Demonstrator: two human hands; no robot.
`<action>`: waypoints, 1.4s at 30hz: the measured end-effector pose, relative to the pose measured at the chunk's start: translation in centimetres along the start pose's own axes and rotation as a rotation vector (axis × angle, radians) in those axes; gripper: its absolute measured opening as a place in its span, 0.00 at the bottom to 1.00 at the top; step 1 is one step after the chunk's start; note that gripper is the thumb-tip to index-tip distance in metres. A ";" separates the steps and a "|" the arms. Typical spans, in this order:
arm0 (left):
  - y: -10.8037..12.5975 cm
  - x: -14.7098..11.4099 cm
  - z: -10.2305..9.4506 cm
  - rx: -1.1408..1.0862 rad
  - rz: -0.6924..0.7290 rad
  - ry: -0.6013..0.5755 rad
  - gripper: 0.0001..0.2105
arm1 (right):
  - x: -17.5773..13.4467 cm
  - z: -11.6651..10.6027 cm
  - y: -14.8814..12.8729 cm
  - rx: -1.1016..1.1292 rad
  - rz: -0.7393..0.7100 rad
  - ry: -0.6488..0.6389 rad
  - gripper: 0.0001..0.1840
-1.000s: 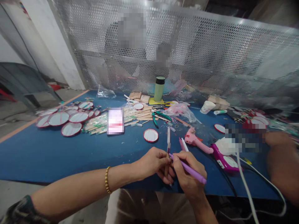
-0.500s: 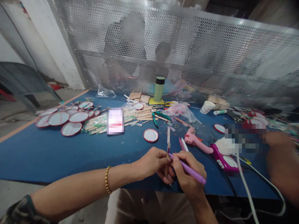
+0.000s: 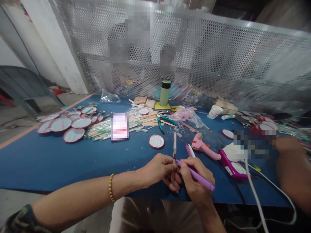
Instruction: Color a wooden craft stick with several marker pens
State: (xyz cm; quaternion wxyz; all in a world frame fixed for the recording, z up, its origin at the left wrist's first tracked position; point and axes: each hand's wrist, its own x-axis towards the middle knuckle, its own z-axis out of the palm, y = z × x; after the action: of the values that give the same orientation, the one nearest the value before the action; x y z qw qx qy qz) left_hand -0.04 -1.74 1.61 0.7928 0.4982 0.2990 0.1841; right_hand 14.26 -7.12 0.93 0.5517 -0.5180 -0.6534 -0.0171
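Observation:
Between the fingers of my left hand (image 3: 164, 170) a thin wooden stick (image 3: 174, 145) is pinched, standing nearly upright; its upper part is pale and a purple patch shows just above my fingertips. My right hand (image 3: 198, 178), closed in a writing grip, holds a purple marker (image 3: 198, 176), its tip at the stick beside the purple patch. A small round white disc with a red rim (image 3: 156, 141) lies beyond my left hand. Past my right hand rest a white pen (image 3: 191, 150) and a dark pink pen (image 3: 188, 150).
A pink glue gun (image 3: 204, 147) and a magenta box with white cords (image 3: 235, 166) lie to the right, near another person's arm (image 3: 293, 171). Beyond are a phone (image 3: 120, 127), wooden sticks (image 3: 150, 119), teal-handled pliers (image 3: 160, 124), a green bottle (image 3: 165, 94) and a paper cup (image 3: 215, 111).
Almost nothing differs. The view has shifted very slightly; both hands keep their grips, and the marker tip stays at the stick.

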 end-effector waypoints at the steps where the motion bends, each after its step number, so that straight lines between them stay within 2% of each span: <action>1: 0.0 0.0 0.0 0.001 0.002 -0.002 0.23 | 0.0 0.0 0.1 0.004 -0.004 0.001 0.09; 13: 0.0 0.0 0.0 0.015 0.006 -0.002 0.23 | 0.4 0.1 -0.5 0.004 -0.045 0.008 0.09; 23: 0.1 -0.1 0.1 0.009 -0.010 0.008 0.25 | 0.1 0.0 -0.2 -0.012 0.017 -0.004 0.11; 36: 0.2 -0.1 0.0 0.029 -0.002 0.004 0.24 | 0.1 0.1 -0.2 -0.007 0.017 -0.006 0.10; 42: -0.1 0.0 -0.1 0.005 -0.023 0.009 0.23 | -0.6 0.2 0.4 0.016 0.070 0.063 0.10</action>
State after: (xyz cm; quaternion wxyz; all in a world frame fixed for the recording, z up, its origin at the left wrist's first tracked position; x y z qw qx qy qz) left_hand -0.09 -1.73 1.47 0.7923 0.4958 0.3085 0.1765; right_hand 14.28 -7.17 0.20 0.5764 -0.5355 -0.6172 -0.0088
